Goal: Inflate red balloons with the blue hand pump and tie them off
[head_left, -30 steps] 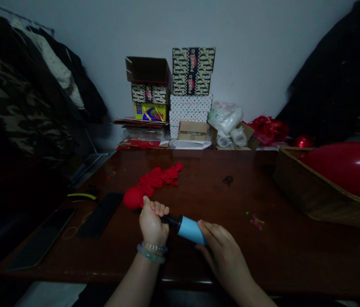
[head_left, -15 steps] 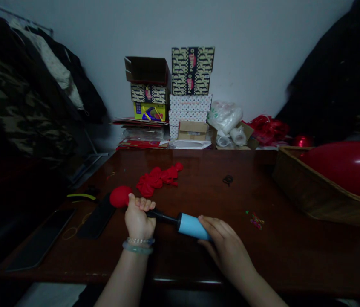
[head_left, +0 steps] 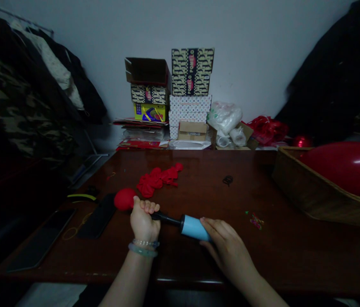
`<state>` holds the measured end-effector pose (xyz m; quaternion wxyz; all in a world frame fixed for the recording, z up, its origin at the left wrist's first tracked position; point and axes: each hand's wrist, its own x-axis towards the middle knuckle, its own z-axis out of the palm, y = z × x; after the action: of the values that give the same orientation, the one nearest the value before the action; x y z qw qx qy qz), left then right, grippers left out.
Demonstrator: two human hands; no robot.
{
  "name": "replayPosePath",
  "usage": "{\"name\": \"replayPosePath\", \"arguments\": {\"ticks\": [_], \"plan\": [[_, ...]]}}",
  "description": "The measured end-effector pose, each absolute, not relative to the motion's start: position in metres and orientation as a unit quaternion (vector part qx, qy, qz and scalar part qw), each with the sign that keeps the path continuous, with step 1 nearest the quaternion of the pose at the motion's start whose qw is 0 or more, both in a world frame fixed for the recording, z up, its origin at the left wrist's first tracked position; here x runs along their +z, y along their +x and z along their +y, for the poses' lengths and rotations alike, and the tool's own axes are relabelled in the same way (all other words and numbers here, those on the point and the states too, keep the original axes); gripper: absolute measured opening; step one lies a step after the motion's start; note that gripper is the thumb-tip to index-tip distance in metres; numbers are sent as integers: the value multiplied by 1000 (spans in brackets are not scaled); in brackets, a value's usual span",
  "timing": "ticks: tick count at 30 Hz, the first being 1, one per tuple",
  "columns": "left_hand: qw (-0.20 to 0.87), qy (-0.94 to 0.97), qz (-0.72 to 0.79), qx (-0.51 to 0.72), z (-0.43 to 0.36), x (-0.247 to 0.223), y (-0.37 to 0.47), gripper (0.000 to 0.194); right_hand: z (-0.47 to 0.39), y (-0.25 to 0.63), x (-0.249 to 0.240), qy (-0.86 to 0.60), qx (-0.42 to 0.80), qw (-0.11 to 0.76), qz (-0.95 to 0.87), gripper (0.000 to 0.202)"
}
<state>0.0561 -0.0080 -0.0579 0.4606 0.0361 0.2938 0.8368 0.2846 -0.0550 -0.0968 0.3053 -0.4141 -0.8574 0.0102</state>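
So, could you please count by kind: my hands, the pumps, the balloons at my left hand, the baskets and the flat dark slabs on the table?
Hands (left hand, right hand): 2
Pump: 1
Red balloon: 1
Basket: 1
Dark slabs: 2
Total: 7

Your left hand (head_left: 144, 219) closes around one end of a slim black shaft (head_left: 169, 219), a small round red balloon (head_left: 125, 199) bulging past your thumb. Your right hand (head_left: 229, 245) wraps the light-blue cylinder (head_left: 195, 227) at the shaft's other end, above the near edge of the glossy brown wooden table (head_left: 199, 260). Toward its far edge lies a crumpled red strand (head_left: 156, 179); by its near left corner, a flat dark rectangular slab (head_left: 42, 241).
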Motion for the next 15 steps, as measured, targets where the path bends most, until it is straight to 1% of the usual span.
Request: {"name": "replayPosePath", "arguments": {"ticks": [8, 15], "plan": [[483, 55, 298, 822, -11, -63, 85, 45, -60, 279, -100, -410, 13, 324, -853, 47], [480, 77, 305, 819, -12, -60, 84, 46, -64, 273, -101, -414, 25, 322, -851, 48]]}}
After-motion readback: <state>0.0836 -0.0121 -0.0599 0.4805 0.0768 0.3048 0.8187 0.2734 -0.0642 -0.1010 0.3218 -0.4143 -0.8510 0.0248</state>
